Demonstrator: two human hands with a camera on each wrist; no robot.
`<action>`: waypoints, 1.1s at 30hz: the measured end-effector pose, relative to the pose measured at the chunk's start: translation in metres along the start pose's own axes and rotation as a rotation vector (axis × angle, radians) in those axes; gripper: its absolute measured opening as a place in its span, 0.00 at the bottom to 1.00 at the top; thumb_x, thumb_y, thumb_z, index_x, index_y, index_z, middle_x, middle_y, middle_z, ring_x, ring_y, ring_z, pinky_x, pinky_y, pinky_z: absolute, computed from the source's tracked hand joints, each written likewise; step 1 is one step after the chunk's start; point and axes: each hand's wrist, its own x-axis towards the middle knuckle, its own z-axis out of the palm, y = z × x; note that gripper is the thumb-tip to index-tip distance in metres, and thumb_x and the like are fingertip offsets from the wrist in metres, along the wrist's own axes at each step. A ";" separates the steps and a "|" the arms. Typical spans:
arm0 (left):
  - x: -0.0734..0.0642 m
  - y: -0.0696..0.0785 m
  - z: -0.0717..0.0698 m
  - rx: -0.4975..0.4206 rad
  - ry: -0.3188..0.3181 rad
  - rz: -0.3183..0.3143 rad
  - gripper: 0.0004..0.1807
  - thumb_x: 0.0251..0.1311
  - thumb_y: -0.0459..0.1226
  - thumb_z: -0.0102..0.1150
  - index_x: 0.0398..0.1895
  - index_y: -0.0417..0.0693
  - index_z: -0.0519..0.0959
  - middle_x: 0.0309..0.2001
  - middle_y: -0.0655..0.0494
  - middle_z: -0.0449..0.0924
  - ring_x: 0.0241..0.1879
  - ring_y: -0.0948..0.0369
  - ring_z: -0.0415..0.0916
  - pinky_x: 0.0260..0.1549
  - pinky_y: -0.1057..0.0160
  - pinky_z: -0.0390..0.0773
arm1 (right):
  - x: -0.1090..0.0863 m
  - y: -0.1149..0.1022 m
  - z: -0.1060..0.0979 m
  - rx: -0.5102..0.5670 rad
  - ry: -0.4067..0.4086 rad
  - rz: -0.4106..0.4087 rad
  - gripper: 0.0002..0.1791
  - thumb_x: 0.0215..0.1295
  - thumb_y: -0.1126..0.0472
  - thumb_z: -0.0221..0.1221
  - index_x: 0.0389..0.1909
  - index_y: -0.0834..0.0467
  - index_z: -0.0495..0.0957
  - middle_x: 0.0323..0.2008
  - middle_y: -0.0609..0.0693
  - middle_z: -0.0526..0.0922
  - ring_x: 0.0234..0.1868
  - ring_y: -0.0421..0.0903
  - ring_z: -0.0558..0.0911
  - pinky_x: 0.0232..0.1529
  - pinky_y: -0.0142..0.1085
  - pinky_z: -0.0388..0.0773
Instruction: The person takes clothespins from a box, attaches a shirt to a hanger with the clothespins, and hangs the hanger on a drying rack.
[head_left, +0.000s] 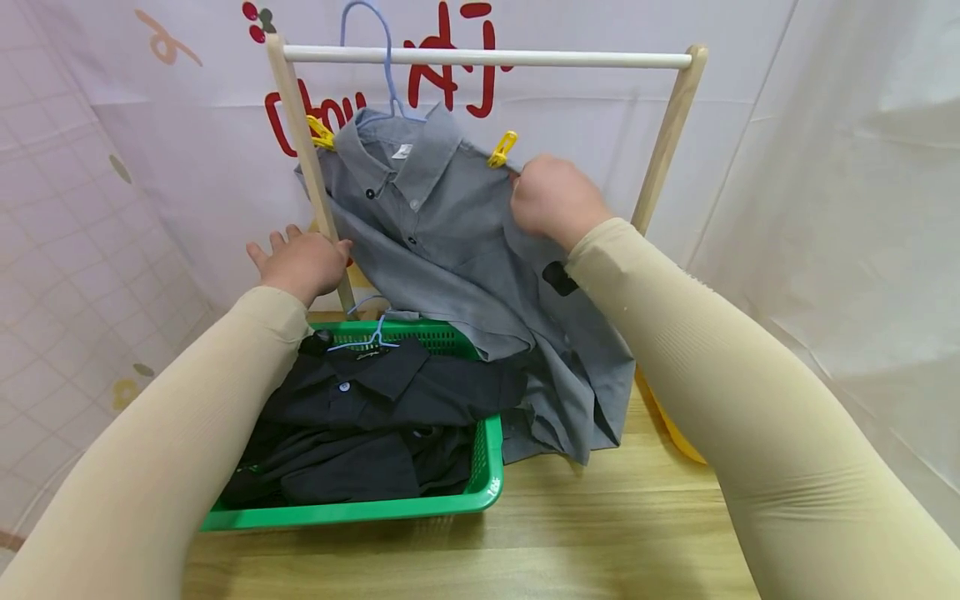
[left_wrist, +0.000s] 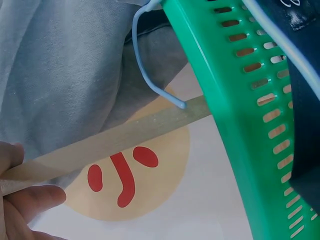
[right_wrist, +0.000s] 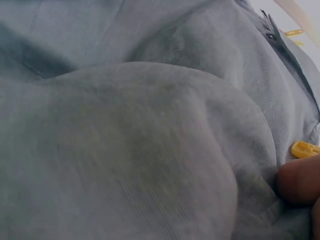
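Head view: I log the right hand (head_left: 555,200) as blurred; the white label (head_left: 402,152) inside the grey cloth shirt (head_left: 468,221) is too small to read; a curved yellow object (head_left: 677,435) is mostly hidden behind the beige right sleeve (head_left: 697,358). Left wrist: edge cuts the left hand (left_wrist: 27,202). Right wrist: fingers (right_wrist: 297,182), yellow plastic clip (right_wrist: 303,149) likewise cropped.

Left post (head_left: 318,192), obstacle before grey shirt (head_left: 461,212)
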 end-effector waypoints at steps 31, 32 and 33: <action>-0.011 0.008 0.004 0.014 0.053 -0.045 0.40 0.80 0.58 0.36 0.57 0.27 0.81 0.80 0.18 0.38 0.81 0.25 0.29 0.72 0.22 0.21 | 0.032 0.005 0.033 0.125 0.050 -0.067 0.21 0.85 0.55 0.40 0.52 0.67 0.75 0.42 0.62 0.80 0.46 0.59 0.81 0.52 0.49 0.79; -0.011 0.008 0.004 0.013 0.051 -0.046 0.40 0.80 0.58 0.37 0.57 0.28 0.81 0.80 0.18 0.38 0.81 0.25 0.30 0.72 0.22 0.21 | 0.032 0.006 0.034 0.139 0.057 -0.072 0.20 0.85 0.55 0.40 0.52 0.67 0.74 0.43 0.63 0.80 0.46 0.59 0.81 0.52 0.49 0.79; -0.012 0.008 0.004 0.015 0.049 -0.048 0.40 0.80 0.58 0.36 0.58 0.27 0.80 0.80 0.18 0.38 0.81 0.25 0.30 0.72 0.23 0.21 | 0.032 0.008 0.035 0.158 0.063 -0.078 0.20 0.85 0.56 0.41 0.54 0.67 0.74 0.45 0.63 0.81 0.46 0.59 0.81 0.52 0.49 0.79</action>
